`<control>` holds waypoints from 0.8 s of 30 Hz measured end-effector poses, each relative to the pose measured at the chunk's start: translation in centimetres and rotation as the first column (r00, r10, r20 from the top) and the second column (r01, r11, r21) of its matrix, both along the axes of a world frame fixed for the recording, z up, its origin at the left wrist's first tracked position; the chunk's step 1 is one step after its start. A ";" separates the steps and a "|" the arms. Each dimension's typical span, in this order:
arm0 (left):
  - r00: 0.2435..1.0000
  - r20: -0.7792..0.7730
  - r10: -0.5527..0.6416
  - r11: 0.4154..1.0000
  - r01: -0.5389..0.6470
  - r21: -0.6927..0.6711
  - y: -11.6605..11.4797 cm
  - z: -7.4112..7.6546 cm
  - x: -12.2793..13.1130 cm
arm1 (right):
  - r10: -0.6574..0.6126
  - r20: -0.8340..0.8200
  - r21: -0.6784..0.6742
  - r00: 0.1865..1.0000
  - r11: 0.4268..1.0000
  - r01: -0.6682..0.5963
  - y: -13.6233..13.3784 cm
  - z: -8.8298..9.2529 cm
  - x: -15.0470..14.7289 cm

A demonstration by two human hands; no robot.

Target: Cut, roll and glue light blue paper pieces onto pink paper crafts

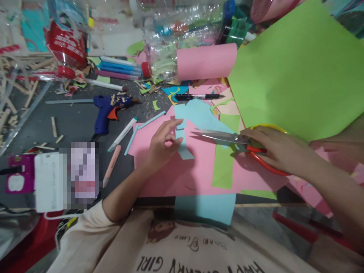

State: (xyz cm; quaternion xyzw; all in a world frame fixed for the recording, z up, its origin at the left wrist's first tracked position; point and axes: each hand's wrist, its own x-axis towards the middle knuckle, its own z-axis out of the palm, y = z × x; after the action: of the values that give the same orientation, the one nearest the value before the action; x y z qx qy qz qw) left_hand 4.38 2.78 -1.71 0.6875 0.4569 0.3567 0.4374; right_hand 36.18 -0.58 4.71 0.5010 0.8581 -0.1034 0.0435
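My right hand (270, 146) is closed around the handles of a pair of scissors (218, 135) with red and yellow grips. The blades point left over a pink sheet (162, 178), and their tips stop short of a light blue paper strip (184, 151). My left hand (165, 144) is beside that strip, index finger and thumb apart at its left edge; whether they touch it I cannot tell. Thin cut lines show in the strip near the fingertips. A green paper strip (223, 167) lies under the scissors, near a larger light blue piece (203, 113).
A blue glue gun (102, 113), markers (123, 134), a black pen (199, 97) and paper scraps lie around the pink sheet. Behind are plastic bottles (162, 49) and a pink paper roll (206, 61). A large green sheet (295, 76) rises at right; wood sticks (31, 93) are scattered left.
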 end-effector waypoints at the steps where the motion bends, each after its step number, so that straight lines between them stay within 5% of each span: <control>1: 1.000 -0.008 0.005 1.000 -0.005 0.013 0.0 -0.1 0.0 | -0.020 0.038 0.020 0.999 1.000 0.019 -0.1 -0.2 0.2; 7: 0.999 -0.035 -0.005 0.994 0.009 0.111 0.2 -0.4 0.0 | -0.157 0.098 0.106 0.983 0.983 0.147 -1.1 -1.3 2.1; 12: 0.997 -0.066 -0.035 0.991 0.043 0.130 0.0 0.0 0.1 | -0.131 0.266 0.216 0.955 0.974 0.073 -1.6 0.7 1.0; 14: 0.996 -0.072 -0.056 0.989 0.066 0.132 -0.2 0.2 0.2 | -0.166 0.148 0.249 0.975 0.960 0.126 -1.7 1.4 -1.2; 16: 0.994 -0.081 -0.075 0.984 0.087 0.154 -0.4 0.3 0.4 | -0.125 -0.135 0.112 0.983 0.984 0.141 -1.6 1.3 -4.2; 19: 0.992 -0.078 -0.095 0.975 0.109 0.196 -0.7 0.3 0.6 | -0.283 -0.456 -0.357 0.844 0.927 0.118 -1.3 -0.8 -8.6; 24: 0.993 -0.057 -0.105 0.969 0.115 0.219 -0.7 0.0 0.6 | -0.540 -0.760 -0.557 0.363 0.828 0.067 -0.1 -4.9 -12.7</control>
State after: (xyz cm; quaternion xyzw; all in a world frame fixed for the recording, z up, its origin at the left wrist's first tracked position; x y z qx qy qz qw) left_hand 4.96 2.09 -1.68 0.7641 0.3850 0.3652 0.3668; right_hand 23.48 -0.66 -0.15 0.4974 0.5865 -0.5478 -0.3296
